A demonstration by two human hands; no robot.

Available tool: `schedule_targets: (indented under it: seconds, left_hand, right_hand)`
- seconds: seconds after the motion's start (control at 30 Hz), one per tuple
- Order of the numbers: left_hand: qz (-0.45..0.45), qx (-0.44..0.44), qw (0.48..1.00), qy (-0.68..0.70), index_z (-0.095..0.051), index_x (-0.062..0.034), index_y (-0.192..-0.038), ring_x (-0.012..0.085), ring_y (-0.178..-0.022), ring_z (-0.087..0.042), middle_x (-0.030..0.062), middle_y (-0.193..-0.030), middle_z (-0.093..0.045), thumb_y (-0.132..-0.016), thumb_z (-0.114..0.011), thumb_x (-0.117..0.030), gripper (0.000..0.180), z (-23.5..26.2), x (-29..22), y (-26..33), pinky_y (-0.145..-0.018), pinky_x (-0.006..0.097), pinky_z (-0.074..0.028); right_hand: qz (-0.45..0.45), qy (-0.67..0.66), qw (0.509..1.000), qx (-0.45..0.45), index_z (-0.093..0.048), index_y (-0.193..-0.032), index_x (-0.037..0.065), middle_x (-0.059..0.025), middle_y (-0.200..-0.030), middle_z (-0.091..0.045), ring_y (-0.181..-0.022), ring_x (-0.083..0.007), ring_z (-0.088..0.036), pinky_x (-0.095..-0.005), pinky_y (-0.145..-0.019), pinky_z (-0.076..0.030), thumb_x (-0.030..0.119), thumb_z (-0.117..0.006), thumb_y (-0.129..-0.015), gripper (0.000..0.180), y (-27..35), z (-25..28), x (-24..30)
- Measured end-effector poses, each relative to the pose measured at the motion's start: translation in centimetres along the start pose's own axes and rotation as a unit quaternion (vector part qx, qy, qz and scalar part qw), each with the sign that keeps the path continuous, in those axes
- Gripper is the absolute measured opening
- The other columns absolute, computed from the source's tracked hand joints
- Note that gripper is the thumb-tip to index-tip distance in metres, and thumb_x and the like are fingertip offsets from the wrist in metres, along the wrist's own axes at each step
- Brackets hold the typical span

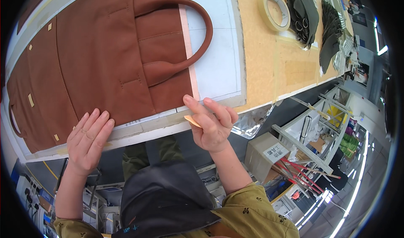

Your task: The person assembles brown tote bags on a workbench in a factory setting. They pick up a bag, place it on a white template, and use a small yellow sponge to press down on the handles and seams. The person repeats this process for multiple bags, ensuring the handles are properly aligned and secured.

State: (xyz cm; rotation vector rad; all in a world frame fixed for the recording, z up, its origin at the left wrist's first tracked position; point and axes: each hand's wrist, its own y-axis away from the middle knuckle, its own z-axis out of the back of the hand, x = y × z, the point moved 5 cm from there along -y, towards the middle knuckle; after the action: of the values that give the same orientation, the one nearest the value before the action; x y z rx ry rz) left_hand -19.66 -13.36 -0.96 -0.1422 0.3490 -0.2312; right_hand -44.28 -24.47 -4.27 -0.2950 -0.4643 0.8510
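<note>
A brown leather bag panel [97, 57] lies flat, with a rounded handle [206, 31] at its right end and another partly seen at its left end. Small beige tape pieces [30, 100] dot its left part, and a pale pink strip [188, 36] runs along its right edge. My left hand [89, 139] rests with fingers stretched out on the panel's near edge. At the near right corner, my right hand [214, 126] touches the leather with a fingertip. Its other fingers are curled round a small tan piece [192, 121], whose kind I cannot make out.
Under the panel is a white lined board [216, 48] with a grey border. To the right, a tan board [259, 69] carries a roll of masking tape [275, 12] and stacks of dark green cut pieces [305, 14]. A grey box [263, 153] and metal rack [307, 145] stand below the table.
</note>
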Motion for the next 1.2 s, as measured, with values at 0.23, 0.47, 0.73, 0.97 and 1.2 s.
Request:
schedule_targets:
  seconds: [0.23, 0.47, 0.73, 0.97, 1.2]
  left_hand:
    - [-0.03, 0.008, 0.996, -0.082, -0.074, -0.0166, -0.115, 0.0232, -0.113, -0.068, -0.0007, -0.113, -0.074, -0.088, -0.069, -0.017, 0.027, 1.3, -0.5, -1.7, -0.109, 0.045, -0.042]
    - [-0.067, 0.105, 0.992, 0.026, -0.063, -0.0247, -0.135, 0.0157, -0.133, -0.053, -0.0084, -0.138, -0.061, -0.087, -0.066, -0.039, 0.049, -0.8, -1.5, -7.7, -0.117, 0.046, -0.033]
    - [-0.086, 0.127, 0.987, 0.054, -0.061, -0.0286, -0.136, 0.0128, -0.136, -0.049, -0.0105, -0.144, -0.055, -0.085, -0.067, -0.046, 0.055, -2.7, -1.4, -7.9, -0.119, 0.047, -0.029]
    - [-0.089, 0.134, 0.985, 0.065, -0.062, -0.0281, -0.136, 0.0171, -0.136, -0.048, -0.0088, -0.142, -0.058, -0.082, -0.066, -0.053, 0.06, -2.8, -1.2, -7.9, -0.121, 0.049, -0.023]
    - [-0.083, 0.123, 0.986, 0.075, -0.062, -0.0267, -0.134, 0.0162, -0.136, -0.048, -0.0086, -0.141, -0.058, -0.084, -0.064, -0.057, 0.058, -2.9, -1.1, -7.7, -0.121, 0.048, -0.021]
  right_hand:
    - [-0.006, -0.011, 1.0, -0.002, -0.05, -0.099, 0.019, 0.0062, -0.112, -0.076, -0.114, -0.0128, -0.056, -0.0276, -0.093, -0.032, 0.024, -0.06, -0.1, 0.011, 0.0, 0.0, -0.1]
    - [-0.02, -0.025, 0.999, -0.01, -0.052, -0.094, 0.02, 0.0084, -0.116, -0.074, -0.114, -0.0116, -0.059, -0.0255, -0.091, -0.035, 0.022, -0.066, -0.094, 0.014, -0.3, 0.1, -0.1]
    - [-0.119, -0.143, 0.983, 0.006, -0.057, -0.103, 0.012, -0.003, -0.113, -0.075, -0.099, -0.017, -0.062, -0.0283, -0.086, -0.04, 0.015, -0.069, -0.092, 0.016, -0.8, 1.3, -0.2]
    - [-0.222, -0.248, 0.943, -0.018, -0.061, -0.113, 0.001, -0.0085, -0.095, -0.071, -0.067, -0.0186, -0.062, -0.0273, -0.059, -0.048, -0.001, -0.073, -0.087, 0.028, -1.1, 1.4, 2.0]
    - [-0.314, -0.264, 0.912, 0.006, -0.065, -0.116, -0.002, -0.0102, -0.102, -0.071, -0.071, -0.0159, -0.066, -0.0237, -0.059, -0.052, 0.002, -0.075, -0.087, 0.031, 0.3, 0.2, 2.5]
